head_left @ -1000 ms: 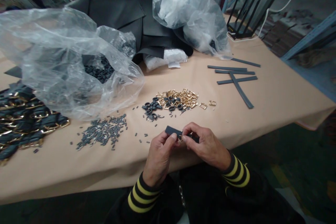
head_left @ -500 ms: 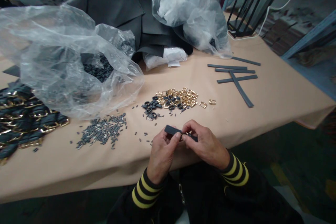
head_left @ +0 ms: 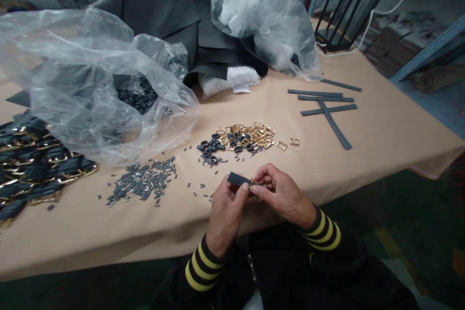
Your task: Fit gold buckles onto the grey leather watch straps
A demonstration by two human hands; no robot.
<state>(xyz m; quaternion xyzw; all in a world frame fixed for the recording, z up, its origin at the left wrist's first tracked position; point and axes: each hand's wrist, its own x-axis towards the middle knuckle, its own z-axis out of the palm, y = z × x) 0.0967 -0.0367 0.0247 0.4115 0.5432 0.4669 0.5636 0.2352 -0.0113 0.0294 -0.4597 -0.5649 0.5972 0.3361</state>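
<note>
Between my two hands, just above the table's front edge, is a dark grey strap [head_left: 237, 179] with a small gold buckle [head_left: 251, 183] on it, mostly hidden by my fingers. My left hand [head_left: 225, 206] pinches the strap, thumb on top, with the strap's flat end sticking out to the left. My right hand [head_left: 281, 193] is closed at the buckle, its thumb and fingers pressed together there. Beyond the hands lies a pile of gold buckles [head_left: 259, 134], with black loops [head_left: 210, 146] heaped at its left side.
Small grey pieces [head_left: 141, 181] are heaped left of my hands. Finished-looking straps with gold buckles [head_left: 32, 169] lie at far left, near a large clear plastic bag [head_left: 83, 68]. Loose grey strips [head_left: 334, 123] lie at right. A router [head_left: 332, 38] with a white cable stands behind.
The right fingers have shifted at the buckle, and the strap's right end, visible before, is now hidden behind them. My left hand keeps its pinch on the strap.
</note>
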